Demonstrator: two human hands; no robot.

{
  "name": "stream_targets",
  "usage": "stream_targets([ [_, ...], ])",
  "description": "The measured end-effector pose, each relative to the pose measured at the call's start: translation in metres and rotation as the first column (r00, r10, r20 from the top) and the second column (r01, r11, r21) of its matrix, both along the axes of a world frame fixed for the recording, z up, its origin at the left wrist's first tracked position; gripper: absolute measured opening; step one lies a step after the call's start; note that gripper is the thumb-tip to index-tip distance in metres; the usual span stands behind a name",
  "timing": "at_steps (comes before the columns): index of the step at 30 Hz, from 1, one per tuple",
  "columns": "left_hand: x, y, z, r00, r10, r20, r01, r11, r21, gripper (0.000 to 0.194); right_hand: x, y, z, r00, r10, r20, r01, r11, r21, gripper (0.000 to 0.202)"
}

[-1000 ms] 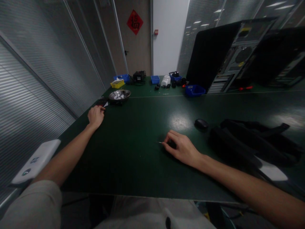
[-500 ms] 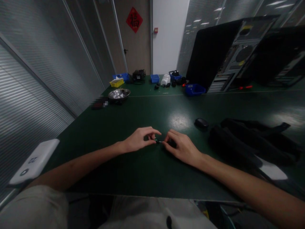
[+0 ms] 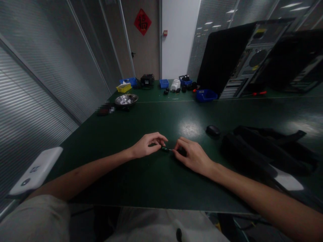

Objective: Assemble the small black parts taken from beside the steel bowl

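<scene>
In the middle of the counter [image 3: 141,181], a small dark green piece [image 3: 165,149] sits between the hands, partly hidden by the left hand [image 3: 145,146], whose forefinger and thumb stand apart; whether it grips cannot be told. The right hand [image 3: 193,155] pinches a thin pin [image 3: 171,150] at the piece's three o'clock. From the piece, the black mouse [image 3: 213,131] is between two and three, the dark bag [image 3: 267,151] at three, the blue tray [image 3: 207,95] at one, the metal bowl [image 3: 126,100] at eleven.

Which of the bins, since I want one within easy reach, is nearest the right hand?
The blue bin beside the large black computer case; it stands closer to the right hand than the other bins, which sit farther back.
</scene>
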State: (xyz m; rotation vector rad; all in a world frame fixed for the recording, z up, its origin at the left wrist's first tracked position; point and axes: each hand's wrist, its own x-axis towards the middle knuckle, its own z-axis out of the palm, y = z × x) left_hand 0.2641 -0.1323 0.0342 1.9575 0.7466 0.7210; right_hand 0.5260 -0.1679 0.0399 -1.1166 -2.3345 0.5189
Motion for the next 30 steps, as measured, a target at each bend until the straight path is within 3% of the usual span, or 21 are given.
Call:
stream_targets([
  [6, -0.002, 0.009, -0.004, 0.982, 0.183, -0.05, -0.183, 0.983, 0.006, 0.024, 0.0, 0.0, 0.001, 1.0, 0.001, 0.002, -0.001, 1.0, -0.011, 0.006],
  [13, 0.001, 0.002, 0.004, 0.988, 0.068, -0.136, -0.051, 0.991, 0.122, 0.031, 0.0, 0.001, -0.002, 1.0, 0.003, -0.016, -0.003, 1.0, 0.001, 0.005],
  [17, 0.002, -0.003, 0.009, 0.98, 0.014, -0.197, 0.026, 0.979, 0.203, 0.026, 0.001, 0.001, 0.0, 1.0, -0.001, -0.019, 0.001, 1.0, 0.005, 0.006],
  [30, 0.002, -0.001, 0.004, 0.976, 0.008, -0.216, 0.04, 0.976, 0.215, 0.022, -0.001, -0.001, 0.0, 1.0, 0.006, 0.003, -0.006, 1.0, 0.006, 0.007],
])
